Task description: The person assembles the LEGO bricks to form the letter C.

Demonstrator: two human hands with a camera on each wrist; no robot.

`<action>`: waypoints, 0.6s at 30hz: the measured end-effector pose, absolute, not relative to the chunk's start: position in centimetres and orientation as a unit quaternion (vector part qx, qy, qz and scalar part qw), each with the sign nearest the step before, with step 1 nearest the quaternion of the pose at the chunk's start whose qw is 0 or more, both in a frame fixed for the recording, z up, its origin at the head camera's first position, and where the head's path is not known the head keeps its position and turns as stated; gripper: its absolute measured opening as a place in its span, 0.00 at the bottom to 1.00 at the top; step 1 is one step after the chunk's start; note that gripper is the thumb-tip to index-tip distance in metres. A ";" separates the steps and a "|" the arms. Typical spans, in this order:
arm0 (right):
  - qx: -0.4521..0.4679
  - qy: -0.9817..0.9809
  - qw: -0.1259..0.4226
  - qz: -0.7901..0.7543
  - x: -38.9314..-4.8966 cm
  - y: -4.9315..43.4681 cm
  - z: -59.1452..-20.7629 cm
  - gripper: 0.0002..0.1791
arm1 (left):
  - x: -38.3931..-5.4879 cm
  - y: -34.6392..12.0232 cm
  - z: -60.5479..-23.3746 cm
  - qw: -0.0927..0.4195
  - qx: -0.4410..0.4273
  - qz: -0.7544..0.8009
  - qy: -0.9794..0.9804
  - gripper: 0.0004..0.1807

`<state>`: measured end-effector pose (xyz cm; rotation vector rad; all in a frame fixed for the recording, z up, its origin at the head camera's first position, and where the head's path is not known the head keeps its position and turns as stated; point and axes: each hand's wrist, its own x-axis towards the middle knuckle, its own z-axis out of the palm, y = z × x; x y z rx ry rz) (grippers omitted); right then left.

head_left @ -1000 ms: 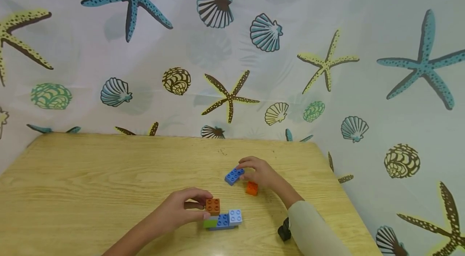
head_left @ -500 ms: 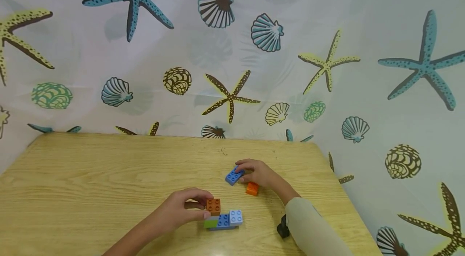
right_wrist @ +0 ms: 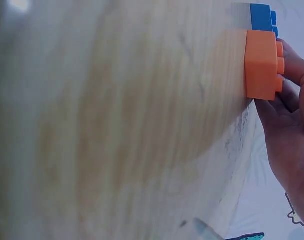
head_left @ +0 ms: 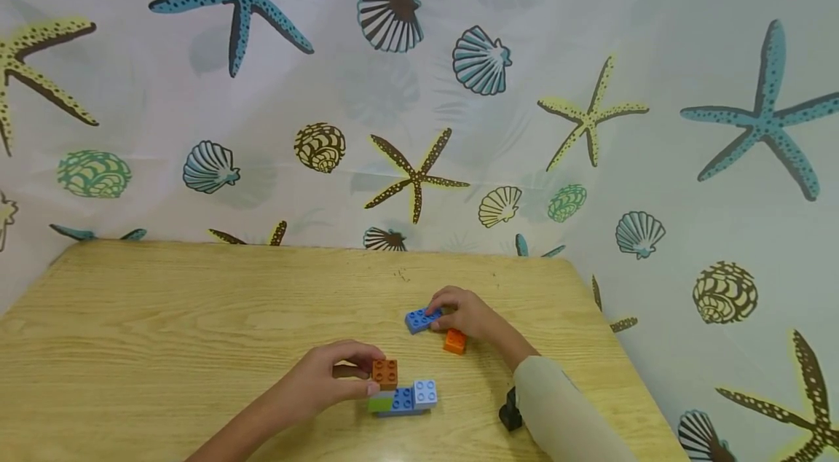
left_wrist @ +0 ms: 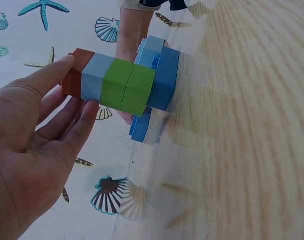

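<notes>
My left hand (head_left: 331, 374) grips the reddish-brown toy brick (head_left: 384, 374) at the top of a small brick build. Under it, the left wrist view shows a light blue brick (left_wrist: 95, 77) and two green bricks (left_wrist: 127, 86), stacked on a blue base brick (left_wrist: 165, 77). A pale blue brick (head_left: 424, 393) sits at the base's right end. Farther back, my right hand (head_left: 468, 312) pinches the right end of a loose blue brick (head_left: 416, 320) on the table. An orange brick (head_left: 455, 342) stands beside it, just below the right thumb.
The wooden table (head_left: 197, 302) reaches back to a hanging cloth (head_left: 419, 83) printed with shells and starfish, which also runs along the right side. A small black object (head_left: 510, 411) shows beside the right sleeve (head_left: 566, 407).
The loose blue brick has turned under my right hand, from a steep slant to lying more sideways. My left hand and the build stay in place.
</notes>
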<state>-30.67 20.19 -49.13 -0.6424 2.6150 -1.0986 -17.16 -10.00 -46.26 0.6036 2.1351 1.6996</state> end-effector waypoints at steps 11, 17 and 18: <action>-0.247 0.888 0.111 -0.371 -29.7 20.5 -48.1 0.11 | -17.2 -9.9 -46.1 0.174 0.212 0.596 0.754 0.25; -0.258 0.878 0.102 -0.389 -28.4 20.3 -47.7 0.12 | -17.2 -9.9 -46.1 0.177 0.217 0.597 0.752 0.26; -0.258 0.875 0.101 -0.398 -28.3 20.2 -47.6 0.12 | -17.2 -9.9 -46.1 0.177 0.218 0.597 0.752 0.26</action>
